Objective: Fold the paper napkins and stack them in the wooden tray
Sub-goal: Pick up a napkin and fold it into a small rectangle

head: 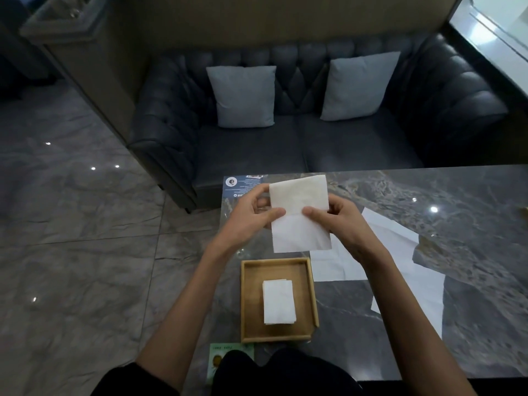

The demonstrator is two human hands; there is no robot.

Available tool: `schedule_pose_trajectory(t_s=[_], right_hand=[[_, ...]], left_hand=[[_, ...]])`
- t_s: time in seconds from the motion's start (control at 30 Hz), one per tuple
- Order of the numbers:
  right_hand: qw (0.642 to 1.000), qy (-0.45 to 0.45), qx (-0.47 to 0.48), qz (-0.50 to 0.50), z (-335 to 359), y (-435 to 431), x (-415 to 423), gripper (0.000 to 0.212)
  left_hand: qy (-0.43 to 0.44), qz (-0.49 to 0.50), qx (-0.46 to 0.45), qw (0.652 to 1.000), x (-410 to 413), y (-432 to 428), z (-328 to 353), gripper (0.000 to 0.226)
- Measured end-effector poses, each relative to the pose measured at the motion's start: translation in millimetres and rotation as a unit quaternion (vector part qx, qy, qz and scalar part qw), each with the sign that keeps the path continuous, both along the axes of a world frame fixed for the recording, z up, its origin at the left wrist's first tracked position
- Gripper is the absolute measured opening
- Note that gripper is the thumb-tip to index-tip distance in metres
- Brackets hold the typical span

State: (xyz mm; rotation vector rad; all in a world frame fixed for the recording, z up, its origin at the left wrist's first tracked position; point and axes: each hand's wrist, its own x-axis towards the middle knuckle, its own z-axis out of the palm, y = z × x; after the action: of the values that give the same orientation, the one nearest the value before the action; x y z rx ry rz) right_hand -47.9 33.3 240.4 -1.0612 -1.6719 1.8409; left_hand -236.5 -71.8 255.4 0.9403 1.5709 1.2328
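Observation:
A white paper napkin (300, 212) is held upright above the table, with a crease across its middle. My left hand (251, 212) pinches its left edge and my right hand (340, 221) pinches its right edge, thumbs on the front near the crease. Below them sits the wooden tray (247, 298) with a small stack of folded napkins (278, 302) lying in it. Unfolded white napkins (405, 261) lie spread on the table to the right of the tray.
The marble table (471, 224) runs off to the right. A printed card (243, 185) lies at its far left corner and a green card (220, 358) at its near edge. A dark sofa (285, 144) with two grey cushions stands beyond; tiled floor lies to the left.

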Motion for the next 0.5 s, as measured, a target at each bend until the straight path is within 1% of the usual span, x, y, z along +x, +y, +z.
schedule_pose_trajectory(t_s=[0.1,0.23,0.33,0.4,0.5], right_hand=[[1.0,0.013,-0.014,-0.015,0.7,1.5,-0.2,0.028],[1.0,0.011,-0.025,0.008,2.8,4.3,2.9,0.019],[1.0,0.002,-0.023,0.009,2.0,4.9,4.7,0.013],[1.0,-0.007,0.002,0.001,2.7,3.7,5.3,0.012],[0.998,-0.012,0.063,0.006,7.3,1.2,4.9,0.017]], left_hand=[[-0.017,-0.013,-0.004,1.0,-4.0,-0.4,-3.0,0.046],[-0.027,0.01,0.008,1.0,-6.6,-0.9,-9.2,0.028],[-0.045,0.015,0.002,0.999,-4.6,-0.4,-11.0,0.022],[-0.064,0.011,0.002,0.998,-1.6,-0.1,-9.8,0.023],[-0.095,0.003,0.0,0.995,3.2,-1.2,-7.5,0.026]])
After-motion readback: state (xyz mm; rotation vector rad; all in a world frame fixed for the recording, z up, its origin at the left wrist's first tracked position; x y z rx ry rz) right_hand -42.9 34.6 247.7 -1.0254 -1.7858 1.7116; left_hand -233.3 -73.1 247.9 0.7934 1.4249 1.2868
